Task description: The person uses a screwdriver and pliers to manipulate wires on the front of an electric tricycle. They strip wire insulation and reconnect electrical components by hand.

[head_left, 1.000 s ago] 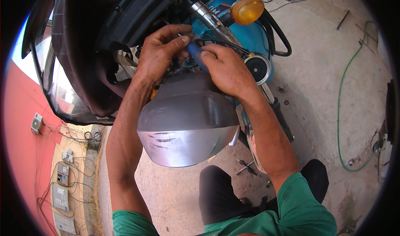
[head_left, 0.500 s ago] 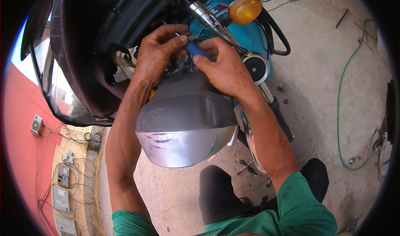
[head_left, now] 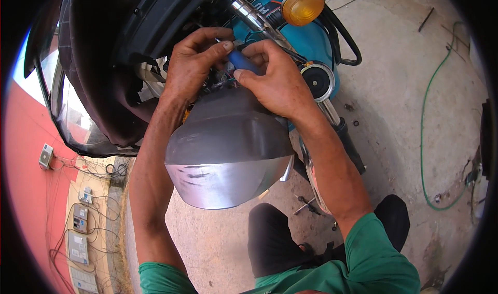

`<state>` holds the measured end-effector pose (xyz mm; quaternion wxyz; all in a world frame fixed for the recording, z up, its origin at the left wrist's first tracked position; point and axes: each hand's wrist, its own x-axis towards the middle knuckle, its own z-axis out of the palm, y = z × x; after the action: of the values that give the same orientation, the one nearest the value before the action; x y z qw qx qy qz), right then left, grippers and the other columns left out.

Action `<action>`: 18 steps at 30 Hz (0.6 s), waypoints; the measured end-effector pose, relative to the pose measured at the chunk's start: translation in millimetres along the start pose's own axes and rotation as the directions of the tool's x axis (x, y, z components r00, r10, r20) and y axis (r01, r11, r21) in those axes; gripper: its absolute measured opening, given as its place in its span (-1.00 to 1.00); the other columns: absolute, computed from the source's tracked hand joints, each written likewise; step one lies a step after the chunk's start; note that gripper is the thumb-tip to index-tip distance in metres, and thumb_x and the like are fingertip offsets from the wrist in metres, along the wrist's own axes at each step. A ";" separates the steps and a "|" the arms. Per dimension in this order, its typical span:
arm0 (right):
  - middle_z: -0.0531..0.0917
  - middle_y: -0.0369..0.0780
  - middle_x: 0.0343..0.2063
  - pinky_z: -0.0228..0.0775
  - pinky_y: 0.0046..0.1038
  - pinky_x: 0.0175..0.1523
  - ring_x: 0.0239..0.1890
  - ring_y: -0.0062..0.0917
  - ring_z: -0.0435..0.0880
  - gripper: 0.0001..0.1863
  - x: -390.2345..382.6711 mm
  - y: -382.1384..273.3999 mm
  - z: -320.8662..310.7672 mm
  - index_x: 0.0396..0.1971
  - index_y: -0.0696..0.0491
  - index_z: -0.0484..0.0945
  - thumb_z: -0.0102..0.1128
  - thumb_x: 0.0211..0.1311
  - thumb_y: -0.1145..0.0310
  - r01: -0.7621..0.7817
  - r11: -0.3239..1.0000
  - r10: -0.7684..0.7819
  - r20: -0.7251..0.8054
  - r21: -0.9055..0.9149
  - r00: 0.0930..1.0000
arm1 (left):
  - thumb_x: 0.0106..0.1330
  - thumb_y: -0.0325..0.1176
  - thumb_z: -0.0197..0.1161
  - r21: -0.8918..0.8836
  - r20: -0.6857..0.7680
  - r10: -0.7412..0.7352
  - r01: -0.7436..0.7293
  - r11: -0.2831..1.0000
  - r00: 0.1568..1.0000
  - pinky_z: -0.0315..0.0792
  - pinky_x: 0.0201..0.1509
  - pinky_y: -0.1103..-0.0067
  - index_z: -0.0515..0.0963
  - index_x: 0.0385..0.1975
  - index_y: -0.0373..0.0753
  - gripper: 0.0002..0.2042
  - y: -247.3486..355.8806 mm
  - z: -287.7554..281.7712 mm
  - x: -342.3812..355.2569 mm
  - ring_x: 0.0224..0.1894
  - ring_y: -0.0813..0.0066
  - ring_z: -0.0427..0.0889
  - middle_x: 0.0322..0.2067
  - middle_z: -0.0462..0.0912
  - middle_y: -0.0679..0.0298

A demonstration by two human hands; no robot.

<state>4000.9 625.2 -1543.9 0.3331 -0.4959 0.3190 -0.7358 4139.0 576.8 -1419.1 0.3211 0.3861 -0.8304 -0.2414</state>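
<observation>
My right hand grips a blue-handled tool, which looks like a screwdriver, with fingers and thumb curled about the handle. My left hand pinches at the thin front end of that tool, thumb over it; whatever small part lies between those fingertips is too hidden to name. Below both hands is a dark grey housing with a silver, scuffed band. Wiring shows in the gap under my fingers. Behind stand a chrome tube, an amber indicator lamp and a teal body with a round dial-like part.
A dark canopy with a clear windshield fills the upper left. A pink wall carries meter boxes and cables. On the concrete floor lie a green hose, thin rods and a cross-shaped tool.
Both hands, with the blue tool, have shifted slightly up and left in the picture, as has the grey housing. My right hand's fingers have moved on the handle, its thumb now lower.
</observation>
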 end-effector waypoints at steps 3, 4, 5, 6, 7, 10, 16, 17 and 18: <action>0.72 -0.05 -0.19 0.47 -0.19 0.17 -0.01 -0.13 0.71 -0.58 -0.9 -2.5 1.3 -0.08 0.22 0.59 0.11 0.37 0.12 -0.046 0.999 0.046 0.007 -0.021 0.999 | 0.30 -0.43 0.41 -0.024 -0.009 0.031 -0.031 0.999 0.999 0.50 -0.23 0.64 0.64 0.02 -0.30 -0.70 -6.0 -3.0 0.9 -0.36 0.61 0.56 -0.13 0.74 0.25; 0.72 -0.05 -0.19 0.47 -0.19 0.17 -0.01 -0.13 0.71 -0.58 0.6 -3.6 0.4 -0.08 0.22 0.59 0.11 0.37 0.12 -0.047 0.999 0.047 0.009 -0.018 0.999 | 0.30 -0.43 0.41 -0.022 -0.009 0.029 -0.029 0.999 1.000 0.50 -0.23 0.64 0.64 0.02 -0.30 -0.70 -6.8 -4.0 0.0 -0.36 0.61 0.56 -0.13 0.74 0.25; 0.72 -0.05 -0.19 0.47 -0.21 0.17 -0.01 -0.15 0.71 -0.58 3.9 -5.6 -3.0 -0.07 0.21 0.58 0.14 0.36 0.13 -0.086 0.995 0.088 0.057 -0.041 0.995 | 0.30 -0.44 0.41 -0.045 -0.020 0.033 -0.034 0.998 0.999 0.50 -0.23 0.63 0.64 0.02 -0.30 -0.69 -6.6 -3.9 0.1 -0.36 0.61 0.56 -0.12 0.74 0.24; 0.72 -0.05 -0.18 0.48 -0.22 0.17 0.00 -0.17 0.71 -0.59 5.8 -6.5 -4.9 -0.05 0.21 0.58 0.17 0.34 0.15 -0.123 0.990 0.129 0.104 -0.067 0.986 | 0.29 -0.44 0.41 -0.068 -0.030 0.037 -0.039 0.997 0.999 0.50 -0.23 0.63 0.64 0.03 -0.30 -0.69 -6.4 -3.7 0.1 -0.36 0.61 0.56 -0.12 0.73 0.24; 0.72 -0.05 -0.20 0.48 -0.24 0.17 -0.01 -0.18 0.71 -0.59 5.8 -3.9 -3.9 -0.04 0.21 0.57 0.19 0.33 0.16 -0.089 0.992 0.095 0.076 -0.088 0.993 | 0.29 -0.44 0.41 -0.068 -0.030 0.038 -0.040 0.997 0.999 0.50 -0.23 0.63 0.64 0.03 -0.30 -0.69 -5.7 -3.5 0.0 -0.36 0.61 0.56 -0.12 0.73 0.24; 0.73 -0.05 -0.21 0.48 -0.24 0.18 -0.01 -0.17 0.71 -0.58 7.2 10.3 -1.1 -0.02 0.21 0.57 0.19 0.34 0.16 -0.054 0.998 0.055 0.036 -0.039 0.998 | 0.29 -0.44 0.41 -0.076 -0.035 0.028 -0.030 0.997 0.999 0.50 -0.21 0.62 0.64 0.03 -0.30 -0.68 -4.1 0.5 1.2 -0.36 0.60 0.55 -0.10 0.73 0.23; 0.72 0.00 -0.11 0.50 -0.26 0.16 -0.01 -0.20 0.72 -0.56 3.1 3.9 2.8 0.04 0.20 0.57 0.23 0.31 0.19 -0.046 0.999 0.046 0.043 0.014 0.998 | 0.29 -0.43 0.43 -0.062 -0.022 0.035 -0.036 0.997 0.999 0.52 -0.21 0.64 0.67 -0.02 -0.29 -0.72 -5.6 -2.1 1.3 -0.32 0.59 0.61 -0.21 0.73 0.25; 0.72 0.00 -0.11 0.50 -0.26 0.16 -0.01 -0.20 0.72 -0.56 5.6 3.4 0.2 0.04 0.20 0.57 0.23 0.31 0.19 -0.046 0.999 0.045 0.042 0.014 0.998 | 0.29 -0.43 0.42 -0.074 -0.024 0.051 -0.053 0.996 0.998 0.52 -0.21 0.63 0.67 -0.02 -0.29 -0.73 -6.9 -2.5 1.6 -0.31 0.59 0.62 -0.20 0.73 0.24; 0.72 0.01 -0.11 0.53 -0.28 0.12 -0.03 -0.23 0.73 -0.56 8.6 2.2 -3.7 0.04 0.19 0.57 0.28 0.28 0.21 -0.053 0.997 0.059 0.096 -0.063 0.994 | 0.30 -0.43 0.41 -0.085 -0.026 0.068 -0.070 0.994 0.997 0.52 -0.20 0.63 0.67 -0.03 -0.29 -0.74 -7.4 -2.7 1.9 -0.31 0.58 0.62 -0.19 0.73 0.24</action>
<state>3995.3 617.6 -1542.4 0.3538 -0.5318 0.3381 -0.6911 4143.6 570.6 -1421.4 0.3553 0.3460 -0.8282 -0.2611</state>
